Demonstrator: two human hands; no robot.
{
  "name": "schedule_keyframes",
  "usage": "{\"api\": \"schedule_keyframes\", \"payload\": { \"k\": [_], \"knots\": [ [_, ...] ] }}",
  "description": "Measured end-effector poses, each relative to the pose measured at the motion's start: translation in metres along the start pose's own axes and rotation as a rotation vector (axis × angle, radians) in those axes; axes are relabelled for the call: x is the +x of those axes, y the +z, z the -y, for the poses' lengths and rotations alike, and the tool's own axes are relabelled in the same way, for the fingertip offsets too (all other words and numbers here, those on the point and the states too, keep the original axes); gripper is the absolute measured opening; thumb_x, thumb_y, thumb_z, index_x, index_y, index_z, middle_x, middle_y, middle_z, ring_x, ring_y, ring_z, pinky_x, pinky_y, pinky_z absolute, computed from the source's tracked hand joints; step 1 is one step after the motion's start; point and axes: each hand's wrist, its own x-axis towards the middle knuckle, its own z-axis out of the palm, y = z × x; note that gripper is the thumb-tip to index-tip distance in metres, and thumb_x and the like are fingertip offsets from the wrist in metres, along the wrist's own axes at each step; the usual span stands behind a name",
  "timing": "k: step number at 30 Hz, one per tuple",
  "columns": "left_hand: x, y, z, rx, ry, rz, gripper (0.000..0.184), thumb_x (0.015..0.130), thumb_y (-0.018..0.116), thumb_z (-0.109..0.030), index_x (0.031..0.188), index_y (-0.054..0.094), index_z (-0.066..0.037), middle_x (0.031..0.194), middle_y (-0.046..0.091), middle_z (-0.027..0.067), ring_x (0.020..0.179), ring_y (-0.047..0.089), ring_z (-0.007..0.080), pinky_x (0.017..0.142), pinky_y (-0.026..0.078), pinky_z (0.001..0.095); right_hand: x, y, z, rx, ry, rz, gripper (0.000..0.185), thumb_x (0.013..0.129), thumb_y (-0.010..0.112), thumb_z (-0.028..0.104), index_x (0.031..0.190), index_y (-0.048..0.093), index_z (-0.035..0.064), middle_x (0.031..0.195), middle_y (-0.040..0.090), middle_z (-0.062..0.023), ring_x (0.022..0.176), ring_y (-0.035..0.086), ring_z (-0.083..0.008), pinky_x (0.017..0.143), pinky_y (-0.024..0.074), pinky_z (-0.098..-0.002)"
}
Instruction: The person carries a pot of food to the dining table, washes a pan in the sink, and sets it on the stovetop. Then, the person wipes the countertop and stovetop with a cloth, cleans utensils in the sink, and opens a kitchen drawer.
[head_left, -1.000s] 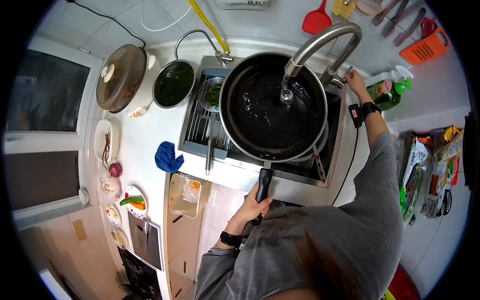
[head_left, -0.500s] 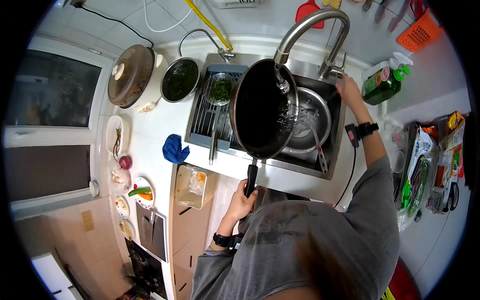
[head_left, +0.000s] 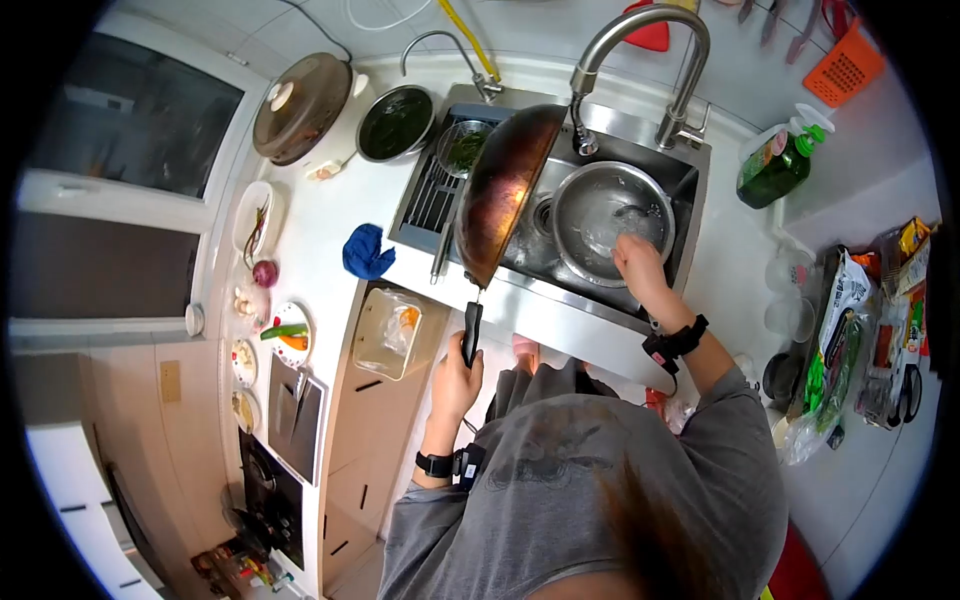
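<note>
My left hand (head_left: 457, 380) is closed round the black handle of a wok (head_left: 505, 200). The wok is tipped on its side over the left part of the sink (head_left: 525, 245), its brown, scorched underside facing left. At the sink's right stands a steel bowl (head_left: 572, 235) with some water in it. My right hand (head_left: 640, 265) reaches over the bowl's near rim, fingers closed on what looks like a ladle (head_left: 634, 216), its handle mostly hidden by the hand. Above the wok's far edge hangs the faucet (head_left: 640, 20); no clear stream shows.
A drying rack (head_left: 432, 185) with a glass bowl of greens (head_left: 464, 148) lies left of the wok. Further left are a steel bowl (head_left: 397, 122), a lidded cooker (head_left: 305, 115) and a blue cloth (head_left: 368, 252). Green soap bottle (head_left: 772, 172) stands at right.
The wok has swung from facing up under running water to tipped on its side. My right hand has left the faucet lever and come down to the ladle in the bowl.
</note>
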Motion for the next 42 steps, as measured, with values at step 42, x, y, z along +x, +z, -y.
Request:
{"api": "schedule_keyframes", "payload": {
  "k": [42],
  "knots": [
    [-0.4, -0.225, 0.307, -1.551, -0.337, -0.731, 0.018, 0.086, 0.044, -0.008, 0.102, 0.035, -0.009, 0.066, 0.041, 0.002, 0.047, 0.04, 0.0077, 0.041, 0.036, 0.0231, -0.267, 0.337, 0.628, 0.931, 0.025, 1.867, 0.031, 0.092, 0.034, 0.032, 0.083, 0.046, 0.0052, 0.071, 0.048, -0.0029, 0.067, 0.058, -0.0157, 0.061, 0.0466, -0.025]
  ]
}}
